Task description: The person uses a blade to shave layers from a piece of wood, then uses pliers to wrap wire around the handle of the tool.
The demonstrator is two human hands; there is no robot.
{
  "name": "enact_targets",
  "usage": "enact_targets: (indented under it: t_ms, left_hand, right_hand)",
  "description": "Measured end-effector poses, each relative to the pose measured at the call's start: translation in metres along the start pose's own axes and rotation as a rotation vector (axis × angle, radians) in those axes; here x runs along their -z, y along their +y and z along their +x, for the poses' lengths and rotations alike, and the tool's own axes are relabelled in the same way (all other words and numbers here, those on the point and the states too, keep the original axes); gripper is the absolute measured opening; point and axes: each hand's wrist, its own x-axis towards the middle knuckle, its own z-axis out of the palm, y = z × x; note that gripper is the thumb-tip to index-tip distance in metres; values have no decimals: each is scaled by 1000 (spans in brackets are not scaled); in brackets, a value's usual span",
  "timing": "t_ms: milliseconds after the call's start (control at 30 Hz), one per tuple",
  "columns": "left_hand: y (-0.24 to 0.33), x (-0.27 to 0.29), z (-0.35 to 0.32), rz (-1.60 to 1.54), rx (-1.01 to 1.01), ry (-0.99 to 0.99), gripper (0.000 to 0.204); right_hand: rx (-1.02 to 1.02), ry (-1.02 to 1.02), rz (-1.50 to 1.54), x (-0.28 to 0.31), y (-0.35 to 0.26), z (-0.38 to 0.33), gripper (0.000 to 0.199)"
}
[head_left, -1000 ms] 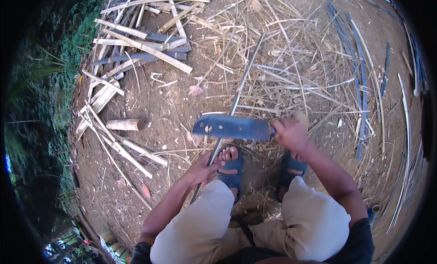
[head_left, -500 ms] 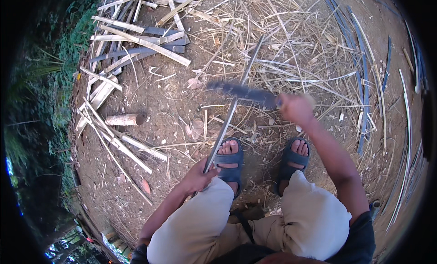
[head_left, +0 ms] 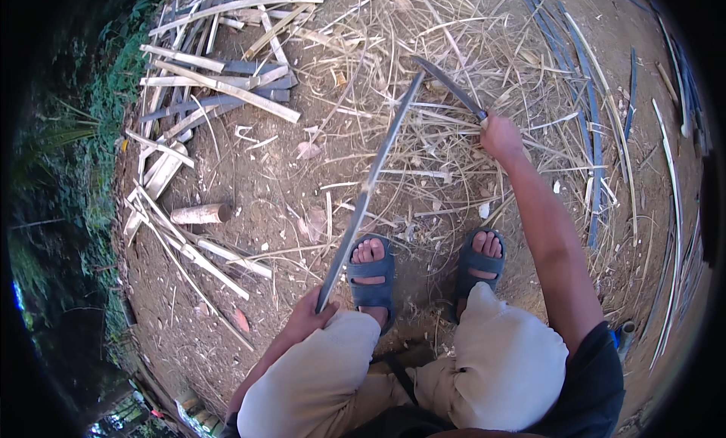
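Note:
My left hand (head_left: pixel 308 315), resting by my left knee, is closed round the lower end of a long, narrow strip (head_left: pixel 368 185) that looks like split bamboo. The strip slants up and away to the right, with a pale spot partway along it. My right hand (head_left: pixel 502 138) grips the handle of a machete (head_left: pixel 456 90) with a dark, slightly curved blade. The blade points up and to the left, its tip close to the strip's far end. Whether the two touch, I cannot tell.
Thin shavings (head_left: pixel 461 30) litter the ground ahead. Split pieces (head_left: pixel 242 90) are piled at the far left, near a short log (head_left: pixel 200 214). Long dark strips (head_left: pixel 594 136) lie to the right. My sandalled feet (head_left: pixel 370 275) are planted below the strip. Green plants (head_left: pixel 83 120) border the left side.
The machete has moved from across the strip's middle up to its far end, and its blade has turned. My left hand has shifted slightly left and down with the strip.

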Motion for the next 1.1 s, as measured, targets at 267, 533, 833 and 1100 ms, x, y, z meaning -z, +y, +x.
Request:
enact_targets:
  t_ms: [267,533,833,1100]
  left_hand:
    - [30,28,-3,-79,-61,246,22]
    - [167,42,50,-27,-253,283,22]
    - [398,-57,125,-327,-630,25,23]
    - [459,-129,174,-442,-747,79,60]
  right_hand:
    - [-104,94,283,0,-21,-88,38]
    - [93,-72,358,1,-41,-210,63]
    - [331,-492,1797,93,-80,-206,54]
    - [-376,523,1118,103,31,-179,34]
